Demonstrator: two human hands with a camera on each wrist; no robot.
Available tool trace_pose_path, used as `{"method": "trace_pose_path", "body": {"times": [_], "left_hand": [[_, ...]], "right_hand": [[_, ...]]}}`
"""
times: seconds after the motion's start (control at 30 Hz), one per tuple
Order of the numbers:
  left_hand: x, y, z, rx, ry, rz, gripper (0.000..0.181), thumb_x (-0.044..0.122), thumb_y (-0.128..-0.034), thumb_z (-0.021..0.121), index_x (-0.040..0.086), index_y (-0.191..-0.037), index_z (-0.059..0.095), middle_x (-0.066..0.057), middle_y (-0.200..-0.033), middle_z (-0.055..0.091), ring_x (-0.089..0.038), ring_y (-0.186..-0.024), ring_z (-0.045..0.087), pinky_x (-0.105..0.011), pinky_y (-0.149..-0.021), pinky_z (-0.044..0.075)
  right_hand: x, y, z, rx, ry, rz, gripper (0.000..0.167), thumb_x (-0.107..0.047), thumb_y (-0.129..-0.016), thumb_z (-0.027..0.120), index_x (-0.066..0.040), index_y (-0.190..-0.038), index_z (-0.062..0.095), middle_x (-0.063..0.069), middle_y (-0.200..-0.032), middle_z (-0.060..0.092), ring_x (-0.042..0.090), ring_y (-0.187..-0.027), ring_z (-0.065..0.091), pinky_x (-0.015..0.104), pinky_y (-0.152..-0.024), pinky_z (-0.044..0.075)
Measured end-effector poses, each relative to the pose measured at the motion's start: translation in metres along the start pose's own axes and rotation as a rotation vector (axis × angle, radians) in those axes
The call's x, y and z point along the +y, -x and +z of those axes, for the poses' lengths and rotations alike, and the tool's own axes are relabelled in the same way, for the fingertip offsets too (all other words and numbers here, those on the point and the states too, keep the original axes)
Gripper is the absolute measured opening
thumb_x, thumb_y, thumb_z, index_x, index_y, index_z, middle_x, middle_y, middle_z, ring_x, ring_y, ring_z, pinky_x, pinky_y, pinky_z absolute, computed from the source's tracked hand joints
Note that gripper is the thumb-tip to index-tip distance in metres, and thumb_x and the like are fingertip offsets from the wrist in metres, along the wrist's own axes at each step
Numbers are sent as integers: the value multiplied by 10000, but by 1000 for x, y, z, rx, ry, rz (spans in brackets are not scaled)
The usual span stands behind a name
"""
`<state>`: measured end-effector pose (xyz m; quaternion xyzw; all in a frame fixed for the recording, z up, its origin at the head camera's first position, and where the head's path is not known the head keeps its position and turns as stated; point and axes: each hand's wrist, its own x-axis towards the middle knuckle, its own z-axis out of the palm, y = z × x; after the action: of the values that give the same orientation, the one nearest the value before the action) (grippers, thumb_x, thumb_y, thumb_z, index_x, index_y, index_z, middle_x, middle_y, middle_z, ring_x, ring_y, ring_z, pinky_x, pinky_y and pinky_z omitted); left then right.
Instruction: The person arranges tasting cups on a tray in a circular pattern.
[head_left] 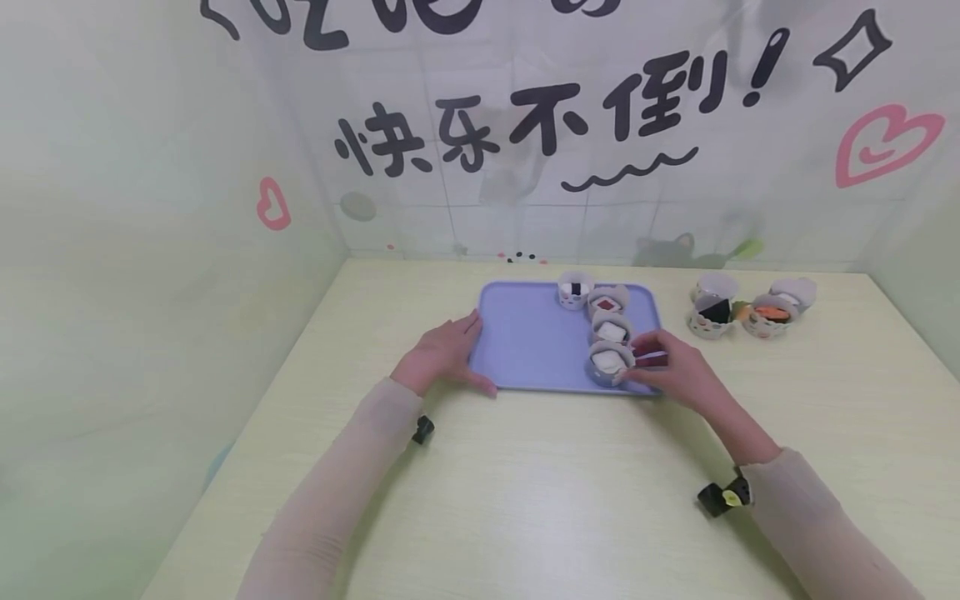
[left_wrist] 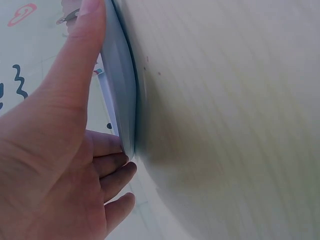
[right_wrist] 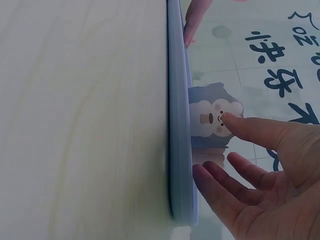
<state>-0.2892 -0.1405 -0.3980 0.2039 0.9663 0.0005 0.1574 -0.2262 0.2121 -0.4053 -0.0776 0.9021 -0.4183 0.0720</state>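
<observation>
A pale blue tray (head_left: 536,342) lies on the table. My left hand (head_left: 447,352) rests at its front-left corner, thumb along the front rim and fingers against the left side; the left wrist view shows the tray edge (left_wrist: 122,85) beside the thumb. Along the tray's right part, small paper cups of sushi-like pieces form a curved row. My right hand (head_left: 671,371) is at the nearest cup (head_left: 609,364), with the thumb touching its side and the other fingers spread beside it. A bear face marks that cup (right_wrist: 212,117) in the right wrist view.
Right of the tray stand several more cups, one with a black triangular piece (head_left: 716,312) and another with an orange-topped piece (head_left: 771,315). A printed curtain (head_left: 525,208) hangs behind the table (head_left: 510,500), and another curtain (head_left: 165,275) hangs at the left.
</observation>
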Motion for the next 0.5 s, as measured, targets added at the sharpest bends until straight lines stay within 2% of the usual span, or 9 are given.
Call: {"method": "trace_pose_path", "body": {"times": [0.33,0.5], "left_hand": [[0,0,1,6,-9,6,1368,780,-649,743,47,-1603,91,-134,-1686,96,-393,-1516,245,-492,-1235,309],[-2,-2,2,11,-10,9,1375,784,-642,744,46,-1602,91,-136,-1686,98,-391,-1517,246,-487,-1241,298]], "right_hand": [[3,6,-9,46,18,-25,492,-195,-925,716,73,-1291,525,295,-1267,617,433,-1158,631,445,-920,596],[7,7,-14,61,27,-32,487,-184,-937,701,90,-1296,519,311,-1273,608,442,-1153,632,461,-920,595]]}}
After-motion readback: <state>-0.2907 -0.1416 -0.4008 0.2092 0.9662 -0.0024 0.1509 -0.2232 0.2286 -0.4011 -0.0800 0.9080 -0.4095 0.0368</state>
